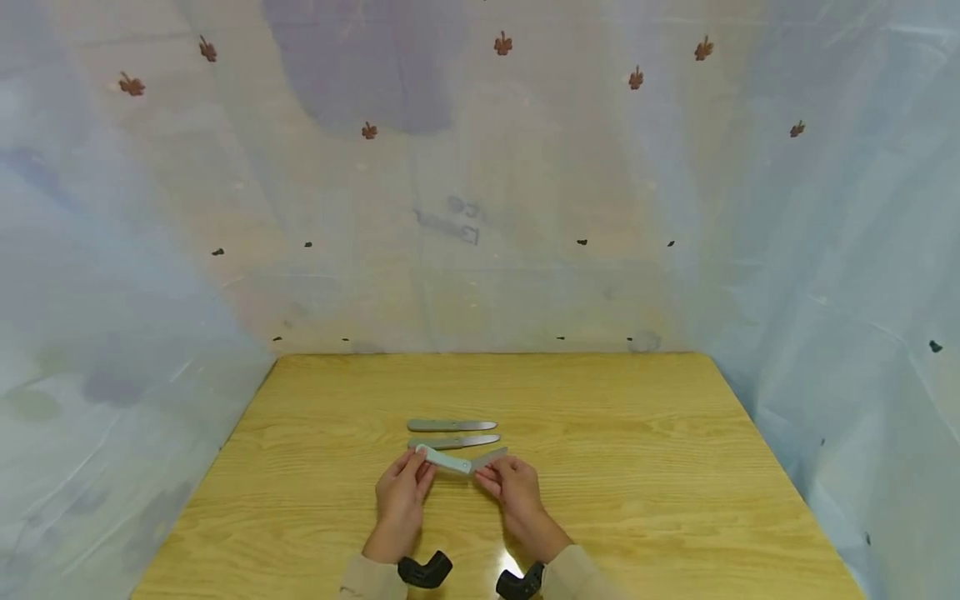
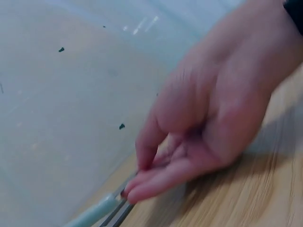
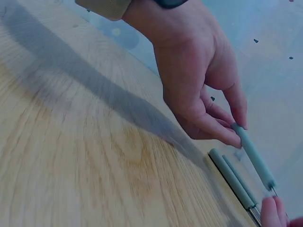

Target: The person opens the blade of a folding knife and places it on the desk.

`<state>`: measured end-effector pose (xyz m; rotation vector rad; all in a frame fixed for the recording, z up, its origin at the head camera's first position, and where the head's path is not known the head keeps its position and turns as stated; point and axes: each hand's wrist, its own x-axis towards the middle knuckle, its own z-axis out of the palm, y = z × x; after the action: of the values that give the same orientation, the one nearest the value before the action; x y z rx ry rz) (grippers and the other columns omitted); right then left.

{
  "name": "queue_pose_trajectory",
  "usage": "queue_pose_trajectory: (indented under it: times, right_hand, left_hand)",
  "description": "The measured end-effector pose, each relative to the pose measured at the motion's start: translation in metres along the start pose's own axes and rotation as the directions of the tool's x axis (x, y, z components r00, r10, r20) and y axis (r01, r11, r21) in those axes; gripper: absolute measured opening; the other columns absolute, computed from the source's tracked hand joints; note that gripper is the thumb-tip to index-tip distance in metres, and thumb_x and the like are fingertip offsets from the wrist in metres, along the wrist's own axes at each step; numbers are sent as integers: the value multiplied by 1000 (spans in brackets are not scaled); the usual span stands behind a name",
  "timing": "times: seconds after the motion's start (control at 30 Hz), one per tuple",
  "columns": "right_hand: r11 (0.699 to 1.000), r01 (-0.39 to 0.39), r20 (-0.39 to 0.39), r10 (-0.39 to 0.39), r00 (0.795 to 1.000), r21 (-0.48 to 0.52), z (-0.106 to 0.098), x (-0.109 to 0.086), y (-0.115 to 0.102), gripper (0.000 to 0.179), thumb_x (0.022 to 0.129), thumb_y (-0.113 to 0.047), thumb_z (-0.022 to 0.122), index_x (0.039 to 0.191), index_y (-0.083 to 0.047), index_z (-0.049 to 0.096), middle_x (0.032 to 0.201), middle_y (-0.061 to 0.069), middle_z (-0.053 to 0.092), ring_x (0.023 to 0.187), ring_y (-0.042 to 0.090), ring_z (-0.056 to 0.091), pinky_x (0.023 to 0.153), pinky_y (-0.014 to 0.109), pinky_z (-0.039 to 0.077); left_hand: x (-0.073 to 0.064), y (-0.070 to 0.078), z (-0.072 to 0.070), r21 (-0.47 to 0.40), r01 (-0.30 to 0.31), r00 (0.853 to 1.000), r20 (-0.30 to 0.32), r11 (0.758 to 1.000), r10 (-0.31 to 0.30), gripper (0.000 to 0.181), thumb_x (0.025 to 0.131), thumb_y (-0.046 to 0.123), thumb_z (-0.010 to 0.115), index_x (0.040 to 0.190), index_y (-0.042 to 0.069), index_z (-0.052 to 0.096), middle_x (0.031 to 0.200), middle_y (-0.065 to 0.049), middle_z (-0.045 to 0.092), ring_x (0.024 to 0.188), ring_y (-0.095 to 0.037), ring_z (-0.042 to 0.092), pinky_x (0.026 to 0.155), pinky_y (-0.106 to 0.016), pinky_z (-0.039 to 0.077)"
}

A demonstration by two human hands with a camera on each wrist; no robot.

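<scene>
head view catches both hands, left hand (image 1: 401, 492) and right hand (image 1: 513, 487), pinching a pale knife (image 1: 450, 461) just above the table (image 1: 637, 467); right wrist alone shows its handle end gripped.

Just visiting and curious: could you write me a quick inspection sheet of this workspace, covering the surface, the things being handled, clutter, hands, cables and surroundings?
Surface: wooden table, light grain, bare around the work.
Job's things: pale green-handled knife held just above the table; two more knives lie side by side just beyond it.
Clutter: nothing seen.
Hands: left hand pinches the handle end; right hand pinches the blade end.
Cables: nothing seen.
Surroundings: translucent plastic sheeting with small leaf prints walls in three sides.
</scene>
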<state>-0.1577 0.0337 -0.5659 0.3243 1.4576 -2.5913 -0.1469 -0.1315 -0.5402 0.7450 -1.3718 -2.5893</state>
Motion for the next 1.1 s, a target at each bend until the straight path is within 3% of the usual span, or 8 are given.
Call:
queue_pose_trajectory:
  times: [0.13, 0.3, 0.53, 0.63, 0.77, 0.9, 1.1]
  right_hand:
    - [997, 21, -78, -16, 997, 71, 5, 1, 3, 15, 93, 6, 40, 99, 19, 45, 78, 15, 59, 74, 21, 66, 78, 36, 53]
    - [985, 73, -165, -47, 985, 157, 17, -1, 8, 12, 93, 8, 40, 99, 18, 43, 74, 15, 60, 73, 22, 66, 77, 38, 53]
    - [979, 105, -228, -64, 972, 173, 23, 0, 17, 15, 94, 6, 40, 102, 19, 43, 74, 14, 60, 74, 21, 66, 76, 38, 54]
    - [985, 89, -251, -49, 967, 148, 23, 0, 17, 17, 93, 6, 44, 103, 20, 45, 76, 15, 62, 74, 23, 67, 76, 38, 54]
    - [997, 35, -267, -16, 963, 66, 24, -2, 15, 24, 92, 4, 49, 109, 20, 48, 85, 20, 63, 80, 25, 67, 75, 35, 54]
    - [1000, -20, -280, 17, 960, -7, 26, -3, 11, 27, 92, 2, 51, 113, 19, 50, 93, 23, 63, 84, 25, 67, 75, 33, 54]
    - [997, -65, -319, 51, 946, -33, 29, 2, 9, 26, 89, 3, 54, 109, 19, 53, 90, 25, 66, 80, 25, 68, 71, 32, 55]
  left_hand:
    - [-3, -7, 6, -96, -30, 998, -56, 995, 24, 48, 93, 6, 57, 132, -11, 34, 114, -14, 43, 90, -14, 55, 92, -32, 46]
    - [-6, -15, 10, -189, -93, 990, -121, 978, 71, 51, 94, 5, 54, 135, -12, 31, 129, -23, 36, 108, -23, 53, 94, -31, 43]
    - [-4, -23, 11, -178, -152, 978, -171, 972, 121, 46, 95, 6, 52, 132, -14, 32, 128, -27, 36, 116, -30, 47, 95, -35, 41]
    - [0, -21, 6, -107, -144, 978, -170, 984, 125, 45, 93, 5, 55, 129, -14, 36, 126, -26, 39, 113, -29, 50, 91, -33, 45]
    - [5, -16, -6, 55, -135, 975, -168, 989, 143, 40, 90, 5, 60, 122, -14, 46, 113, -24, 50, 96, -24, 60, 82, -31, 51]
    - [9, -11, -17, 235, -172, 974, -107, 957, 202, 34, 89, 5, 62, 116, -14, 54, 103, -26, 58, 85, -25, 65, 77, -31, 53]
    - [13, -7, -25, 388, -216, 966, -47, 896, 254, 28, 89, 2, 62, 111, -15, 58, 101, -31, 61, 84, -31, 66, 72, -31, 54]
